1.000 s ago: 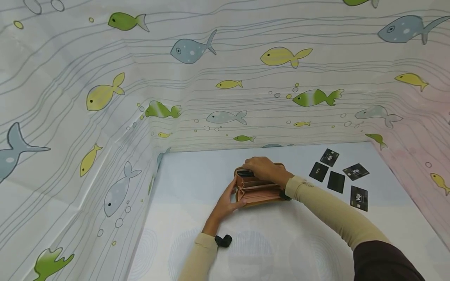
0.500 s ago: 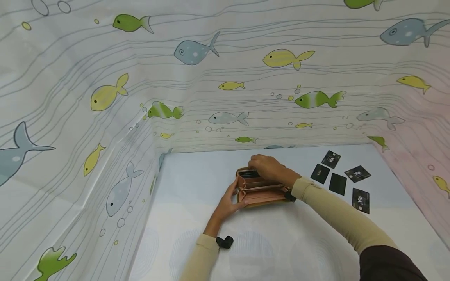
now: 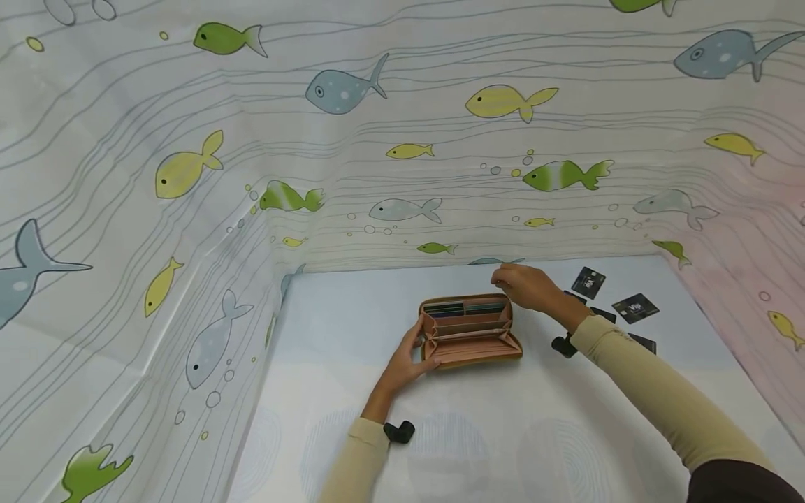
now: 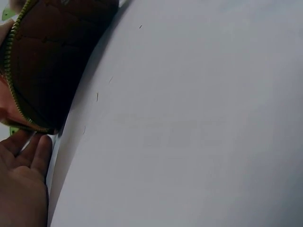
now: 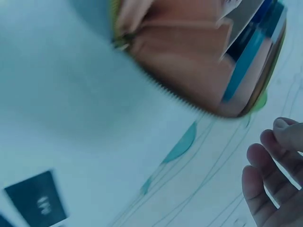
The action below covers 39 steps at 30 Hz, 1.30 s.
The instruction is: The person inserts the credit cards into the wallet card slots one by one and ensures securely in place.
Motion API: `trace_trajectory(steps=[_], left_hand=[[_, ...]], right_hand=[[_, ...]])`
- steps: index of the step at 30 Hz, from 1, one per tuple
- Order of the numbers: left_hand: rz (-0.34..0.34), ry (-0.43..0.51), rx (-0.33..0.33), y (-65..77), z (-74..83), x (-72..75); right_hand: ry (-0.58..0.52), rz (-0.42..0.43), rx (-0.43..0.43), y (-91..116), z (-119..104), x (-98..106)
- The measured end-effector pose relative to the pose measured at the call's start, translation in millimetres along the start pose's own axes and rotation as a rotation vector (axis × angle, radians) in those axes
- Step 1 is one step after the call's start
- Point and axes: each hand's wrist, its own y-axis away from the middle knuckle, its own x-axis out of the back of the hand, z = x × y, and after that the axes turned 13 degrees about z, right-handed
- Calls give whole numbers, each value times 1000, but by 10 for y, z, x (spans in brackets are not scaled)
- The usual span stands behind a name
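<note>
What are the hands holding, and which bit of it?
The left hand holds the open wallet by its left end. The right hand is off the wallet, with nothing visible in it.

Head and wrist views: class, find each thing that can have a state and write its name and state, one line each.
Wallet: open
Zip: undone
Cards in wallet: tucked in, edges showing
Loose cards: lying flat, some partly hidden in the head view
Left hand: holding the wallet's left end
Right hand: apart from the wallet, nothing visible in it
</note>
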Motion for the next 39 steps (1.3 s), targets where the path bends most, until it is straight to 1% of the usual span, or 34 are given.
trace_trajectory(steps=[2, 6, 9, 12, 18, 20, 22, 26, 32, 36, 39], left_hand=[[1, 10, 4, 2, 54, 1], [-24, 20, 23, 7, 265, 55], [-49, 3, 21, 9, 399, 107], [-53, -7, 19, 15, 434, 132], [-40, 14, 33, 23, 416, 146], [-42, 22, 28, 21, 412, 143], [-43, 30, 20, 17, 410, 137], [-49, 30, 3, 8, 412, 130], [-55, 22, -13, -9, 388, 125], [-48, 15, -21, -12, 368, 121], [-46, 25, -27, -5, 365, 117]], right_hand=[[11, 3, -33, 80, 102, 59], [27, 8, -82, 248, 292, 175], [30, 10, -109, 369, 417, 263], [36, 4, -139, 460, 503, 353], [13, -57, -258, 624, 593, 507], [15, -67, -289, 691, 641, 540], [17, -61, -301, 752, 697, 575], [29, -56, -329, 875, 868, 626], [52, -55, -401, 1065, 1156, 682], [47, -69, -446, 1169, 1335, 711], [36, -96, -488, 1231, 1444, 725]])
